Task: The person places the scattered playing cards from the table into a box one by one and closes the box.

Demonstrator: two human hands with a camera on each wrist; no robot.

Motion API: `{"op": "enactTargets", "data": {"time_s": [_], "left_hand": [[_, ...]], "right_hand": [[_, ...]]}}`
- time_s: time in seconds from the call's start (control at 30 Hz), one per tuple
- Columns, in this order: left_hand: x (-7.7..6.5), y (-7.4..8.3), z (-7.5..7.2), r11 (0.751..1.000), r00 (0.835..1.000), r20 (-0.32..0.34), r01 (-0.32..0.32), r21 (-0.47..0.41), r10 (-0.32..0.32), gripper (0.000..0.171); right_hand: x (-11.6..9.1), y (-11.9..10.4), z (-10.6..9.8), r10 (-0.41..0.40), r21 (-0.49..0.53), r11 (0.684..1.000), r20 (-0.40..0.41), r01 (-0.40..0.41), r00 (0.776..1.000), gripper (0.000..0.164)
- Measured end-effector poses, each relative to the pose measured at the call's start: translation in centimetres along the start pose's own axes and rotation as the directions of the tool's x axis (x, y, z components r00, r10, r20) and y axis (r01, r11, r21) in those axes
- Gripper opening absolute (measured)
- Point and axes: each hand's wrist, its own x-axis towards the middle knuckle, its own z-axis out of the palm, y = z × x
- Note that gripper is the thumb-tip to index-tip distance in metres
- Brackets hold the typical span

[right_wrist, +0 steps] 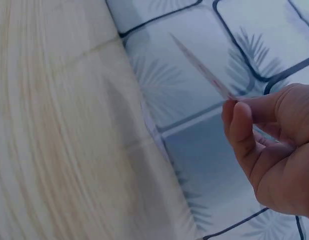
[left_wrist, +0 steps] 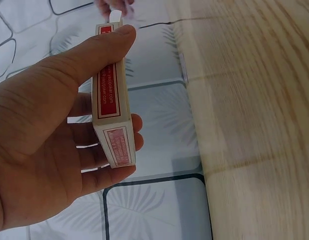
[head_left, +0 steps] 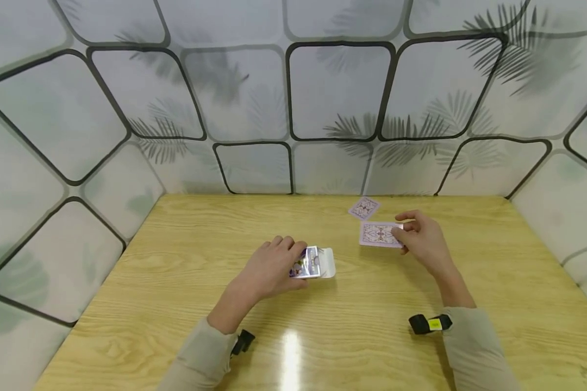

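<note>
My left hand (head_left: 269, 269) grips a small playing card box (head_left: 307, 263) above the table, thumb along one narrow side and fingers on the other. Its white flap (head_left: 328, 263) stands open toward the right. The left wrist view shows red printed panels on the box's narrow side (left_wrist: 109, 95). To the right, my right hand (head_left: 423, 241) pinches a playing card (head_left: 379, 234) by its right end between thumb and fingers, patterned back up. That card is seen nearly edge-on in the right wrist view. Just beyond it, another patterned card (head_left: 364, 208) lies near the table's back edge.
The light wooden table (head_left: 200, 233) meets a patterned cloth backdrop (head_left: 254, 98) at the back and on both sides. Black wrist cameras with straps sit at the left cuff (head_left: 243, 342) and the right cuff (head_left: 430, 324).
</note>
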Motion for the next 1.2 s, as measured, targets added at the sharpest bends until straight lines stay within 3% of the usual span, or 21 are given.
{"op": "enactTargets", "data": {"time_s": [0.17,0.33,0.5,0.67,1.2], "left_hand": [[0.0,-0.1,-0.1,1.0,1.0,-0.002,-0.003,-0.002,0.003,0.07],[0.0,-0.1,-0.3,1.0,1.0,-0.005,0.001,-0.014,-0.002,0.069],[-0.1,-0.2,-0.4,1.0,1.0,-0.009,0.008,-0.03,-0.009,0.073],[-0.2,-0.2,-0.6,0.999,1.0,-0.015,0.013,-0.043,-0.014,0.076],[-0.4,-0.2,-0.7,0.998,1.0,-0.025,0.011,-0.055,-0.013,0.075]], "right_hand": [[-0.6,-2.0,0.6,-0.022,0.059,0.998,0.004,0.022,1.0,0.025],[-1.3,-3.8,1.2,-0.067,0.152,0.987,0.09,0.053,0.994,0.025],[-1.9,-5.0,2.1,-0.149,0.245,0.965,0.235,0.09,0.961,0.026],[-2.3,-5.7,3.0,-0.153,0.25,0.966,0.325,0.072,0.933,0.027],[-2.6,-6.0,3.5,-0.146,0.26,0.964,0.362,0.051,0.921,0.027]]}}
